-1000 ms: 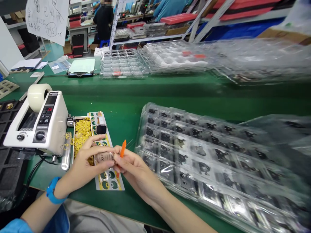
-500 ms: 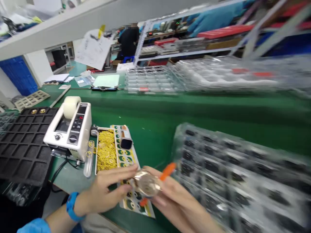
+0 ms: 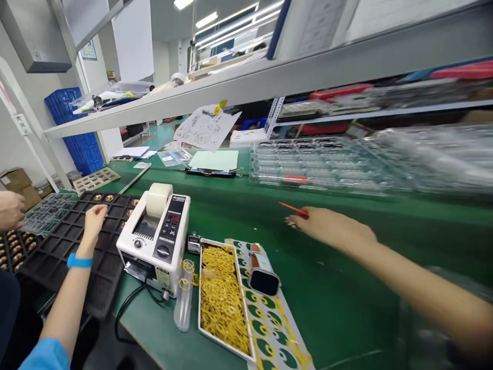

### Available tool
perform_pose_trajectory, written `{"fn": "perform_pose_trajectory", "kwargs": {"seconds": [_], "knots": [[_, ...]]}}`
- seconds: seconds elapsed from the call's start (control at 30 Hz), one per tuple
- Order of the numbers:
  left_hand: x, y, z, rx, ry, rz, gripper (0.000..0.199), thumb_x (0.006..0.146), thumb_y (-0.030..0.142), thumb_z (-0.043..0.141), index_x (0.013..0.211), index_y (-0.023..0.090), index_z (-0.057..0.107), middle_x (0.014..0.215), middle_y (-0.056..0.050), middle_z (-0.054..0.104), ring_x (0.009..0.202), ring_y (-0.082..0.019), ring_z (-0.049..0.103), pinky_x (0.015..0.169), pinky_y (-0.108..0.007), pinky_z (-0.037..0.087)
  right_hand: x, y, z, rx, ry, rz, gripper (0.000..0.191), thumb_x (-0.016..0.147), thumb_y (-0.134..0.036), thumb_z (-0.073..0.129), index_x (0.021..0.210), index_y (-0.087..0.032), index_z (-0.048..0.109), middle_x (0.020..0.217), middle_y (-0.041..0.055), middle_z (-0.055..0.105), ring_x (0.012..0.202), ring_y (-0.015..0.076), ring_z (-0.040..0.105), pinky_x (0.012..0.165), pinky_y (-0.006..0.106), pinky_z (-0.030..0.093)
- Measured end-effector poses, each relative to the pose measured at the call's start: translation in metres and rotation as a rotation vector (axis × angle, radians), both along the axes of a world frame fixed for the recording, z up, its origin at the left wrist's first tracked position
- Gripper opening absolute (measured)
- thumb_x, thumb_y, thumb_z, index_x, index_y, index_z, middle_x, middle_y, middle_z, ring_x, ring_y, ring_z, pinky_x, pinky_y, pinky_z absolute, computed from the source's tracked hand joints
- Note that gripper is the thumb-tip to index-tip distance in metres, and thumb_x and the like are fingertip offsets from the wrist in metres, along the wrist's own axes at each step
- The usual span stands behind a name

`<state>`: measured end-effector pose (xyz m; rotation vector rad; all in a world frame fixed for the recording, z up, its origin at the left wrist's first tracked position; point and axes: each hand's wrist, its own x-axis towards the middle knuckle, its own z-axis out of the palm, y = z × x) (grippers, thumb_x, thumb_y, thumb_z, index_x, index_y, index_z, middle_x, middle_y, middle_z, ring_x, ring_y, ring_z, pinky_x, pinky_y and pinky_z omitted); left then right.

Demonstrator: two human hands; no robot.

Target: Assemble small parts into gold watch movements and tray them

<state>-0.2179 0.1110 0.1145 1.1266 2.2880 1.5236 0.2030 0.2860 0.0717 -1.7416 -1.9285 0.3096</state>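
Note:
My left hand (image 3: 95,222), with a blue band at the wrist, is over the black compartment tray (image 3: 96,257). Its fingers are pinched together; what they hold, if anything, is hidden. Round gold-coloured pieces (image 3: 110,198) lie in a few far cells near the fingertips. My right hand (image 3: 323,224) is stretched over the green bench at the right, closed around a thin orange pointed stick (image 3: 293,208). Something small and shiny (image 3: 290,222) shows under its fingers, too blurred to name.
A white tape dispenser (image 3: 154,241) stands between my hands. Nearer me are a box of yellow rings (image 3: 223,303), a sticker sheet (image 3: 265,318) and a watch-like device (image 3: 264,280). Another person's hand (image 3: 11,209) is at far left. Clear trays (image 3: 308,164) line the back; a shelf crosses above.
Both hands held a shiny gold round piece together before. They have parted: the left moved left over the black tray, the right moved right with the orange stick. The view turned left and up.

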Motion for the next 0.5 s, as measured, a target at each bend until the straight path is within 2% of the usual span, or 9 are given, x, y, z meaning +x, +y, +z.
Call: {"fn": "perform_pose_trajectory", "kwargs": {"seconds": [0.07,0.17,0.23,0.3,0.37,0.43,0.5], "knots": [[-0.021,0.036,0.005,-0.071,0.034,0.023,0.026,0.093,0.033,0.061,0.109,0.013,0.063,0.106,-0.007,0.067,0.09,-0.02,0.066,0.079,-0.039,0.057,-0.006,-0.011,0.01,-0.022,0.01,0.041,0.026,0.085,-0.023,0.058,0.061,-0.014,0.062,0.062,0.0131,0.062,0.046,0.0164,0.052,0.051,0.033,0.033],[-0.043,0.07,0.01,-0.154,0.096,0.048,0.031,0.092,0.034,0.061,0.117,0.015,0.061,0.116,-0.009,0.064,0.099,-0.023,0.065,0.084,-0.042,0.056,-0.005,-0.046,0.012,0.014,0.032,0.118,0.026,0.09,-0.033,0.05,0.081,-0.016,0.067,0.081,0.015,0.068,0.065,0.0227,0.063,0.055,0.033,0.037],[-0.054,0.082,0.012,-0.218,0.13,0.055,0.031,0.092,0.033,0.062,0.117,0.015,0.061,0.117,-0.009,0.063,0.101,-0.024,0.064,0.085,-0.043,0.056,0.006,-0.075,0.006,0.042,0.039,0.129,0.021,0.087,-0.036,0.052,0.083,-0.02,0.066,0.082,0.0116,0.069,0.068,0.0241,0.065,0.055,0.031,0.038],[-0.061,0.091,0.014,-0.291,0.156,0.054,0.029,0.092,0.033,0.063,0.113,0.014,0.062,0.114,-0.008,0.064,0.099,-0.023,0.064,0.085,-0.043,0.055,0.024,-0.104,-0.002,0.086,0.065,0.131,0.02,0.083,-0.04,0.056,0.081,-0.023,0.066,0.072,0.0071,0.067,0.059,0.0229,0.062,0.05,0.03,0.037],[-0.066,0.096,0.015,-0.35,0.182,0.043,0.023,0.091,0.033,0.064,0.106,0.014,0.064,0.104,-0.006,0.066,0.092,-0.021,0.065,0.08,-0.039,0.055,0.044,-0.134,-0.007,0.136,0.121,0.133,0.026,0.083,-0.047,0.054,0.079,-0.025,0.066,0.062,0.0034,0.062,0.048,0.0198,0.055,0.046,0.029,0.034],[-0.07,0.1,0.017,-0.379,0.211,0.027,0.02,0.09,0.033,0.065,0.089,0.014,0.064,0.084,-0.002,0.065,0.076,-0.017,0.064,0.07,-0.033,0.053,0.061,-0.161,-0.008,0.151,0.19,0.115,0.032,0.085,-0.052,0.05,0.077,-0.025,0.066,0.059,0.0018,0.06,0.044,0.0179,0.05,0.045,0.029,0.033],[-0.071,0.101,0.021,-0.364,0.235,0.018,0.027,0.089,0.034,0.065,0.071,0.015,0.06,0.059,0.006,0.053,0.052,-0.01,0.049,0.056,-0.025,0.045,0.072,-0.183,-0.007,0.129,0.268,0.078,0.036,0.086,-0.055,0.049,0.073,-0.024,0.064,0.061,0.0018,0.061,0.049,0.0181,0.052,0.047,0.029,0.036]]}}
